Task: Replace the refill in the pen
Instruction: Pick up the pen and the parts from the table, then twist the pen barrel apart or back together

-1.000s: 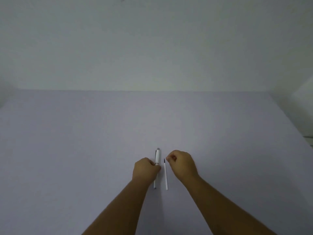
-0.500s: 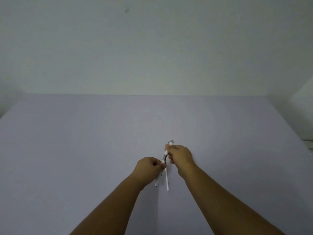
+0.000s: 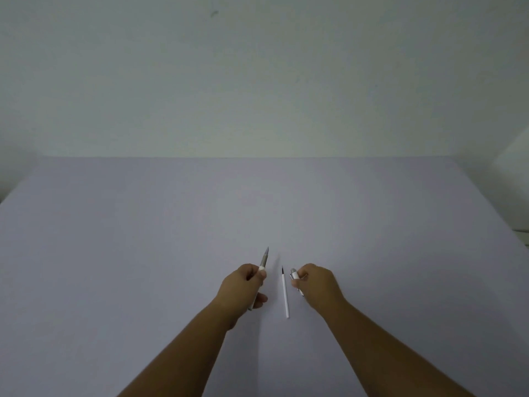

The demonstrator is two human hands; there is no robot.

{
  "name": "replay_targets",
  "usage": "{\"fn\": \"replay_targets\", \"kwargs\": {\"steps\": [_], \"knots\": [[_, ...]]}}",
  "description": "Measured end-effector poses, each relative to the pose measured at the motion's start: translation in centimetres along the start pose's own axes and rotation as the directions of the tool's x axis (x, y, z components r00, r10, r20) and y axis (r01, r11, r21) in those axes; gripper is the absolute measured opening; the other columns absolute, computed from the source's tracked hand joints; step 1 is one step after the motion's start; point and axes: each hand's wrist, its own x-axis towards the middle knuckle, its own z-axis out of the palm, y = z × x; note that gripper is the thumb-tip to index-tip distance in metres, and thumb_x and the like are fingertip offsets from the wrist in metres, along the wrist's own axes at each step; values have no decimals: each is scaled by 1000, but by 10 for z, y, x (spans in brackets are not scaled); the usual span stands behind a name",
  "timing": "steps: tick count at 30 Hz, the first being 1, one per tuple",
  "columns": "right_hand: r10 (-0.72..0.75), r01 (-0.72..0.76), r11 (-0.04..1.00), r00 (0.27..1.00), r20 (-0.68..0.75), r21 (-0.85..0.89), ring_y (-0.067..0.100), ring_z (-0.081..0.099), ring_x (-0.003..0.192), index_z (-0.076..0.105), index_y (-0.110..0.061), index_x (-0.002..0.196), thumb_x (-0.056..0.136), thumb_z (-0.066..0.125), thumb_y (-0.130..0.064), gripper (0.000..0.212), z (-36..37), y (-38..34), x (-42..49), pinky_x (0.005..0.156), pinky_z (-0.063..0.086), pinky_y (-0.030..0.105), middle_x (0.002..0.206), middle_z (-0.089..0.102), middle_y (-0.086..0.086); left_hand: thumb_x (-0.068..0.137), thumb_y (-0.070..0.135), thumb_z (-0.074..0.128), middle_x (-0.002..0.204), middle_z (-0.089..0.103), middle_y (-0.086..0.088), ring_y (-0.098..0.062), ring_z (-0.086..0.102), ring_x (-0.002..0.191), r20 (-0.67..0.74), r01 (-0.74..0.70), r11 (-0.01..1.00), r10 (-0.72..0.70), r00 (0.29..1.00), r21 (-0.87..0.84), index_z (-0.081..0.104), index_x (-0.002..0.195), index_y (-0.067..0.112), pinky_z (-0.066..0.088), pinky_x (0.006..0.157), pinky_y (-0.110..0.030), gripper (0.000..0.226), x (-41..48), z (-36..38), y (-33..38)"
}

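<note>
My left hand (image 3: 242, 289) grips the white pen body (image 3: 263, 261), whose grey pointed end sticks up and away from me. My right hand (image 3: 317, 285) holds the pen's cap (image 3: 294, 275), a white piece with a silver clip, low over the table. Between the two hands a thin white refill (image 3: 284, 293) with a dark tip lies flat on the table, pointing away from me, touched by neither hand.
A wide pale lavender table (image 3: 143, 239) fills the lower view, with its far edge against a plain whitish wall (image 3: 257, 81). The table's right edge runs diagonally at the far right.
Both hands lifted the pen from beside the refill and pulled it apart. The left hand now holds the body, the right hand has moved right with the cap. The refill has stayed put.
</note>
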Motion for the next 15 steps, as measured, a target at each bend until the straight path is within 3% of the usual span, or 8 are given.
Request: {"fn": "replay_targets", "kwargs": {"steps": [3,10,13,15], "knots": [[-29,28,999,1000,-13,-42,27,62,88,65,-8,89,82,67,-21,15,3,1,0,75,47,33,96,66,11,94,35,49,90,65,-2,-16,64,66,0,-14,1000,14,1000,-17,61,97,20,51,57,-23,20,0,-1,-2],[-25,22,996,999,-24,-92,26,61,88,62,-8,91,85,62,-28,20,4,3,-2,77,49,35,98,65,11,94,38,46,81,63,-1,-14,61,58,28,-41,999,40,999,32,58,98,24,52,57,-23,19,-4,2,2],[-37,32,996,997,-70,-79,26,61,86,62,-8,87,88,58,-31,24,-4,-5,-5,77,49,36,93,65,10,94,40,44,81,62,0,-13,59,59,20,-79,992,77,997,101,56,97,27,47,56,-21,18,-6,2,3],[-28,32,998,995,-94,48,23,59,76,62,-10,77,89,54,-36,30,-11,-16,-9,72,51,36,78,63,4,95,41,42,79,61,2,-12,56,62,9,-130,974,131,991,184,55,94,29,44,56,-20,17,-6,3,5]]}}
